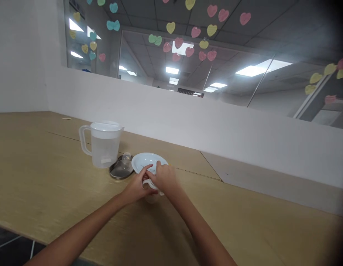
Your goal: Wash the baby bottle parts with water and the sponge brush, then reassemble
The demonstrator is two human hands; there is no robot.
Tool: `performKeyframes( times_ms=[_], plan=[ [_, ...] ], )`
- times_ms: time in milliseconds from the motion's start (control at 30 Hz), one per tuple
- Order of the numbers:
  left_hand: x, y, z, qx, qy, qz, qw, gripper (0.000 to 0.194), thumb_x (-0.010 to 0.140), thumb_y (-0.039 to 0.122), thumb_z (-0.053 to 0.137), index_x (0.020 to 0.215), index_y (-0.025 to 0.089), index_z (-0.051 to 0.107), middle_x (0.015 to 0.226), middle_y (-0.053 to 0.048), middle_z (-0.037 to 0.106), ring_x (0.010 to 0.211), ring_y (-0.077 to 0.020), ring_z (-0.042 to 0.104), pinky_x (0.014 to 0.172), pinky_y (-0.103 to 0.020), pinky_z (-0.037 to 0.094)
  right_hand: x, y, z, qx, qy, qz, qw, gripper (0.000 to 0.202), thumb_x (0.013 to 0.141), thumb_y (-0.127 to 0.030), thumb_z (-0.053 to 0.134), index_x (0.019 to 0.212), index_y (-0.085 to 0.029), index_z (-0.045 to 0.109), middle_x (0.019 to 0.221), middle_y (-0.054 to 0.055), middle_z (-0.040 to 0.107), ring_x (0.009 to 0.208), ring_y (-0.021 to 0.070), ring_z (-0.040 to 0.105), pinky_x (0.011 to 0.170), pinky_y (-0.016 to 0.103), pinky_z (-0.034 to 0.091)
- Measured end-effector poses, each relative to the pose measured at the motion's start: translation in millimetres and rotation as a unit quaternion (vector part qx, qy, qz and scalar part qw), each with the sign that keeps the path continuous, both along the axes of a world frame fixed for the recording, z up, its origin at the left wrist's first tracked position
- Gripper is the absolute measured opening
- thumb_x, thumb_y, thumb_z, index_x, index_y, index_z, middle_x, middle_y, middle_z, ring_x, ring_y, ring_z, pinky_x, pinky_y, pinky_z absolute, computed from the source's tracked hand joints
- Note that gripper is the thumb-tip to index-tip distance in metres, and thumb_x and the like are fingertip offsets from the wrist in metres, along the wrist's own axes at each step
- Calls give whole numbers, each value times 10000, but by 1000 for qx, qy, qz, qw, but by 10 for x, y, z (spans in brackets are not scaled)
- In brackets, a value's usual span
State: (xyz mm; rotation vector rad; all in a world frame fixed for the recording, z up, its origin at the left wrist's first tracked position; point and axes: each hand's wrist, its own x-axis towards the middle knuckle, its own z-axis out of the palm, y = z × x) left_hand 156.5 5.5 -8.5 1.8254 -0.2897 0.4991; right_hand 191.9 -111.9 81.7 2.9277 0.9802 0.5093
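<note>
My left hand point(139, 187) is wrapped round a baby bottle point(150, 184) with a curved white handle, just in front of a pale blue plate. The bottle's clear lower part shows faintly below my fingers. My right hand point(166, 177) is closed at the top of the same bottle, fingers bent over it; they hide most of its top. Behind the hands, the plate point(140, 158) rests on the table. To its left is a small metal tray point(120, 174) with a clear dome-shaped cap point(126, 159) on it.
A translucent lidded pitcher point(105, 147) stands left of the tray, its handle pointing left. The wooden table point(63, 184) runs back to a white wall point(160, 111). Above is a glass window with heart-shaped sticky notes point(212, 30). A small flat pale piece point(67, 118) lies at the far left.
</note>
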Motion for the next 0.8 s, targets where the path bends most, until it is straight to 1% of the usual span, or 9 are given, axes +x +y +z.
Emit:
performKeyframes(
  times_ms=[67,133,233,333,400,533,667,733,800],
  plan=[
    [11,29,-15,0,-2,-8,1000,890,614,329,758,1352,206,274,1035,-60,628,966,-218,600,856,-349,479,-3,-97,90,10,41,20,999,484,863,-567,372,958,-134,568,821,126,655,770,244,622,583,277,359],
    [21,55,-21,5,-5,-6,1000,871,617,336,756,1344,212,293,1033,-59,633,959,-216,604,865,-357,476,-14,-212,189,11,99,69,993,446,875,-537,361,963,-153,569,849,101,658,766,214,609,572,262,340],
    [27,72,-6,15,-11,-4,1000,856,603,337,767,1324,218,322,1073,-68,627,992,-224,595,898,-368,460,-37,-331,296,-21,148,113,982,262,861,-343,422,976,-146,550,870,86,654,728,180,589,549,247,315],
    [23,69,13,17,-7,-13,1000,846,595,323,773,1308,218,329,1099,-75,622,1009,-226,591,908,-370,453,-48,-334,323,-42,152,109,981,200,842,-243,430,957,-133,552,881,93,653,706,165,589,540,241,311],
    [22,65,13,14,-5,-15,1000,822,599,313,771,1293,212,341,1099,-77,623,1005,-222,593,909,-365,452,-39,-279,296,-38,123,90,988,228,864,-299,432,914,-129,576,873,106,655,724,177,599,550,246,320],
    [23,66,-5,7,-10,-9,1000,773,614,320,756,1275,210,369,1098,-72,622,1012,-225,589,899,-362,459,8,-145,195,-50,55,31,997,419,900,-458,379,834,-129,630,826,141,660,774,227,621,574,271,346],
    [12,69,6,16,-7,-5,1000,773,613,329,756,1272,208,371,1089,-72,625,1020,-228,587,904,-364,455,41,-140,188,-46,48,15,998,561,905,-571,282,801,-155,644,787,150,666,772,250,628,594,295,364],
    [4,68,17,16,-4,-14,1000,776,626,332,750,1284,209,357,1070,-72,633,1004,-229,594,895,-363,456,43,-197,232,0,59,3,998,571,901,-589,260,892,-159,635,813,137,671,779,247,627,621,303,375],
    [1,69,22,10,-5,-22,1000,776,632,335,748,1287,212,351,1069,-72,636,993,-228,599,880,-357,460,45,-268,271,46,86,36,995,496,893,-552,327,1070,-166,583,899,113,671,829,231,620,661,295,386]
  ],
)
